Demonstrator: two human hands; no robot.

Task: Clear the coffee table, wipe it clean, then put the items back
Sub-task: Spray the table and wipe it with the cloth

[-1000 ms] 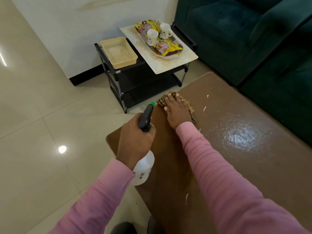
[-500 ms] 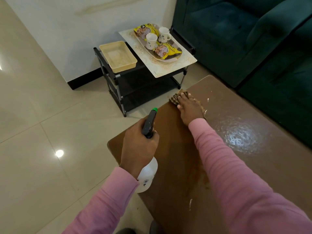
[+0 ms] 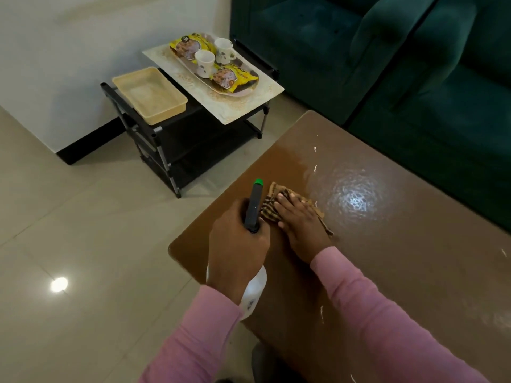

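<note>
My right hand lies flat on the checked brown cloth, mid-frame on the glossy brown surface; left-hand fingers wrapped round the white spray bottle. Risk: bottle overhanging the edge drips on the floor, white streaks missed.

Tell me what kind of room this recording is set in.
Most likely a home living room: a dark green sofa beside a brown coffee table, and a small black rack holding a tray of mugs and snacks.

Glossy brown coffee table, woven checked cloth, plush velvet sofa, polished floor tiles.
</note>
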